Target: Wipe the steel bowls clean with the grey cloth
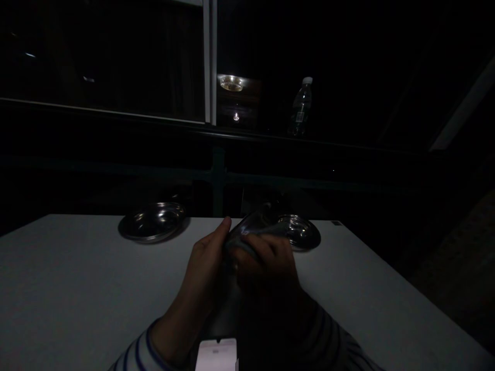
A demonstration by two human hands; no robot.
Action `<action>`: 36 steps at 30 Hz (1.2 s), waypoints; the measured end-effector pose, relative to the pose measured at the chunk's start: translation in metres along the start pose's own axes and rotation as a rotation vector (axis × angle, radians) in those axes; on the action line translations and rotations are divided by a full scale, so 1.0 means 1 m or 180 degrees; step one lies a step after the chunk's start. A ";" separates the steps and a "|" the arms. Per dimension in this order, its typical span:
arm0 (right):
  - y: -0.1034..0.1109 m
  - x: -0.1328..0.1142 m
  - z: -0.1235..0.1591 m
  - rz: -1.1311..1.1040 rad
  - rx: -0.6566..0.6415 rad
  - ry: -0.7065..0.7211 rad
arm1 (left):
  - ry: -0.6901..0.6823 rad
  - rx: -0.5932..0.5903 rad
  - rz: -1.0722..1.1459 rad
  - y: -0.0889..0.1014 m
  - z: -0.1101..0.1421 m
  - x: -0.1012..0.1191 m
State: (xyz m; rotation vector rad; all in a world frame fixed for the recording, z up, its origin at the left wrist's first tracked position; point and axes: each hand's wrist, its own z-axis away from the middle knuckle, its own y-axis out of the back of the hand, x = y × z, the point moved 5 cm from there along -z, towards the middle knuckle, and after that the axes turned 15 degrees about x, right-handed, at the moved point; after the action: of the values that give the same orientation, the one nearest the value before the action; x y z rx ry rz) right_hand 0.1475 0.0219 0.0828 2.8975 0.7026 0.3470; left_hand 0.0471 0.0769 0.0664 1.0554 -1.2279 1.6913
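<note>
In dim light, a shiny dark metal dish (250, 221) is tilted up between my hands above the white table. My left hand (204, 260) grips its near left side, thumb pointing up along the edge. The fingers of my right hand (266, 260) are curled in against the dish. A dull grey, cloth-like piece (279, 226) shows beside those fingers; the darkness blurs its outline. Just behind my right hand lies a round metal bowl (303, 234), partly covered by what I hold. Another metal bowl (152, 224) rests near the table's far edge on the left.
A lit phone (216, 355) is at the bottom centre, close to my body. Beyond the white table (96, 283) runs a dark ledge, with a clear plastic bottle (301, 108) standing on it. Window panes with a pale frame (210, 62) rise behind and show reflected lights.
</note>
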 end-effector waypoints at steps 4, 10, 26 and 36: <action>0.009 0.026 -0.009 0.0227 0.0196 -0.0553 | 0.0092 -0.0043 -0.0028 -0.003 0.004 -0.002; -0.003 -0.004 0.001 0.0078 -0.0091 0.0132 | 0.0024 -0.0015 0.0034 0.001 -0.002 -0.004; 0.005 0.023 -0.008 0.0169 -0.0084 -0.0343 | 0.0258 -0.1259 -0.0149 -0.008 0.001 -0.001; 0.002 0.019 -0.009 0.0085 -0.0310 -0.0203 | -0.0141 -0.0413 -0.0183 -0.005 0.000 0.000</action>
State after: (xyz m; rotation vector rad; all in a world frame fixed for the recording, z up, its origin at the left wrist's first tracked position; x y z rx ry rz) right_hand 0.1623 0.0298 0.0954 2.8147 0.6196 0.2823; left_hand 0.0515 0.0779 0.0674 1.0443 -1.3049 1.5307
